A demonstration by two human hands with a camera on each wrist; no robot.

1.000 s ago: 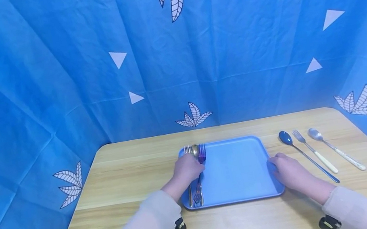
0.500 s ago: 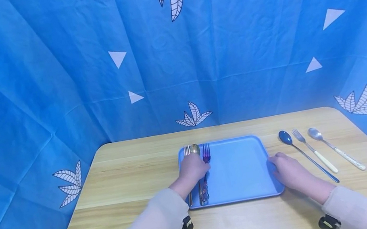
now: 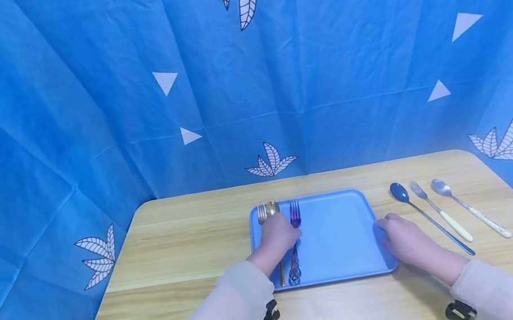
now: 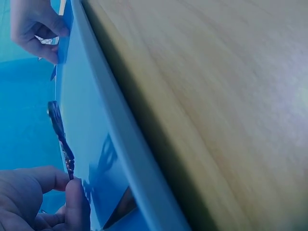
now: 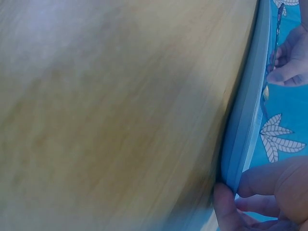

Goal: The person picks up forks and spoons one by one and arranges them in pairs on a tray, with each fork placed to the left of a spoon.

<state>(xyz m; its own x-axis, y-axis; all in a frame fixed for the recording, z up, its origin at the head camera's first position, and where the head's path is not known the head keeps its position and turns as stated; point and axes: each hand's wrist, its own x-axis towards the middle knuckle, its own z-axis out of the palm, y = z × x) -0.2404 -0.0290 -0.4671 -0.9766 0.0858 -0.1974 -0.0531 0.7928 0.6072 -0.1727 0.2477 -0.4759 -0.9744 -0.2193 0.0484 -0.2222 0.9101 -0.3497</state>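
Observation:
My left hand pinches a purple fork with an ornate handle between thumb and finger. In the left wrist view the fork is raised above the tray floor, its shadow below. Under and beside this hand, a gold spoon and a light-tined fork lie on the left part of the blue tray; the hand hides their middles. My right hand grips the tray's right edge, and in the right wrist view its thumb and fingers pinch the tray rim.
Right of the tray on the wooden table lie a dark blue spoon, a fork with a cream handle and a spoon with a patterned white handle. A blue patterned curtain surrounds the table's back and sides.
My left hand has moved right with the purple fork, away from the gold spoon and the other fork. The right hand has stayed on the tray's edge.

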